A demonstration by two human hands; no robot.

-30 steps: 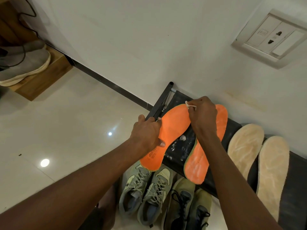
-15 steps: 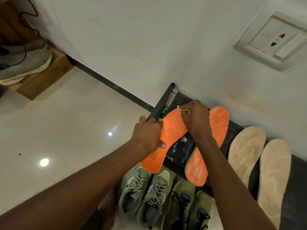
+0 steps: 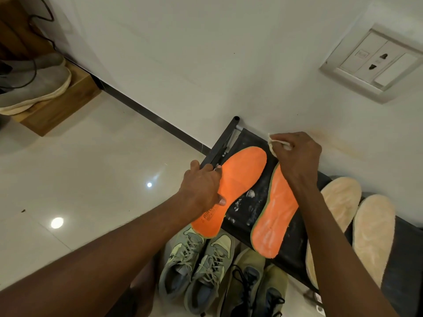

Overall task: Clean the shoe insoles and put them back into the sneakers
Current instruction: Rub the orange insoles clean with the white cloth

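At the middle of the frame I saw 2 orange insoles lying side by side on a black rack (image 3: 295,252) against the wall, their heel ends overhanging its front edge. The left hand (image 3: 201,191) pressed on the left orange insole (image 3: 238,181) at its left edge, the thumb laid across the waist near the printed label; the other fingers were hidden at the rack's edge, so I could not tell how they lay. The right hand (image 3: 297,159) sat over the toe end of the right orange insole (image 3: 277,213), its fingers curled and pinching a small pale cloth (image 3: 273,143) that poked out toward the wall. To the right, 2 cream insoles (image 3: 357,216) lay on the same rack. Below, in the lower middle of the frame, 2 pairs of sneakers (image 3: 206,266) stood on the floor, toes toward the rack (laces done up, openings facing me).

I judged these insoles light, thin and floppy: each would bend if lifted by one end, and would skate on the rack under a wiping stroke unless pinned flat. The fuzzy top looked grippy rather than slick. For wiping, I would hold down the waist or heel; for refitting, I would pinch the heel, curl the sides slightly and feed the toe in first.
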